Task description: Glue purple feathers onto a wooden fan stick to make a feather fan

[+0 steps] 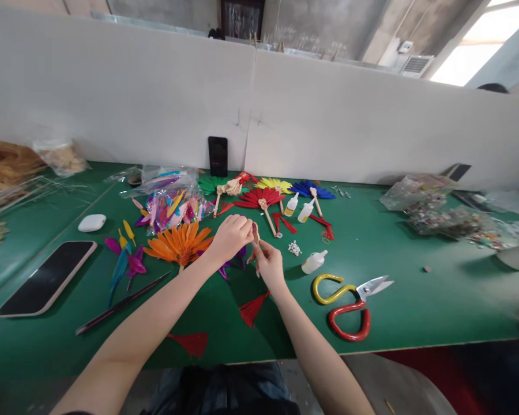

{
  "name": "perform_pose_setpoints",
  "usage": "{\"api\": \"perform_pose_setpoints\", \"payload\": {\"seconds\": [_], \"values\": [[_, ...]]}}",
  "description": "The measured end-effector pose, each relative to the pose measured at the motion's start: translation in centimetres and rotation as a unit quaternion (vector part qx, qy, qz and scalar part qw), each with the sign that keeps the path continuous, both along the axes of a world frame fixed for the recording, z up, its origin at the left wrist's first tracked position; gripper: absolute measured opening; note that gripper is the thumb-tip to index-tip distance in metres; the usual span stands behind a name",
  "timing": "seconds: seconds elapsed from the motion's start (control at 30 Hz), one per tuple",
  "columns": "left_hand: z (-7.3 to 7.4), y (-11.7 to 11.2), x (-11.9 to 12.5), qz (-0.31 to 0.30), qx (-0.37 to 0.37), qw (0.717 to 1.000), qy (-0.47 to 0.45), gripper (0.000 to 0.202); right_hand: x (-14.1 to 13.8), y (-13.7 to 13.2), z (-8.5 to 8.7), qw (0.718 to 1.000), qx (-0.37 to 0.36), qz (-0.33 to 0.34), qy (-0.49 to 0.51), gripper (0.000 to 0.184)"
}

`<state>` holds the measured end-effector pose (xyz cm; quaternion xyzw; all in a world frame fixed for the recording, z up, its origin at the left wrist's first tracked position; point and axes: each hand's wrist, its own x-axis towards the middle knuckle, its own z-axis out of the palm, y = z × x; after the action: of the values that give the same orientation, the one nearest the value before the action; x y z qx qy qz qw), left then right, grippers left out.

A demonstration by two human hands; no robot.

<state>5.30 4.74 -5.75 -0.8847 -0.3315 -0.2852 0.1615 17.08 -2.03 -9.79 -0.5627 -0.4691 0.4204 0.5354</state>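
My left hand (232,235) is closed, its fingers curled at the middle of the green table. Just right of it and slightly lower, my right hand (268,264) pinches close against it. Whatever is between the fingers is small and mostly hidden. Purple feathers (241,256) show beneath and behind the hands. An orange feather fan (182,245) lies left of my left hand. Below the right hand is a red tassel (253,310), and another red tassel (194,344) is near the table edge. Behind the hands lies a red feather fan (263,199) with a pale handle.
Scissors (350,305) with yellow and red handles lie at right, near a glue bottle (313,263) and white beads (294,248). Green (210,185), yellow (273,183) and blue (303,189) fans lie farther back. Left are a phone (47,279), tweezers (121,304) and bagged feathers (175,210).
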Motion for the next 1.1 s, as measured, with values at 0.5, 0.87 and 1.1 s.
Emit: {"api": "perform_pose_setpoints", "payload": {"seconds": [0.5,0.87,1.1], "values": [[1.7,1.4,-1.3,-0.031,-0.154,0.986,-0.056,0.022,0.2,-0.3,0.4,0.999,0.021,-0.017,-0.017,0.041],[1.9,1.2,-1.3,-0.077,-0.122,0.989,0.021,0.027,0.0,-0.6,0.5,0.994,0.034,-0.037,-0.102,0.035],[0.9,0.7,-0.4,-0.043,-0.029,0.995,0.084,0.023,0.0,-0.9,0.6,0.987,0.043,-0.046,-0.146,0.032]]}}
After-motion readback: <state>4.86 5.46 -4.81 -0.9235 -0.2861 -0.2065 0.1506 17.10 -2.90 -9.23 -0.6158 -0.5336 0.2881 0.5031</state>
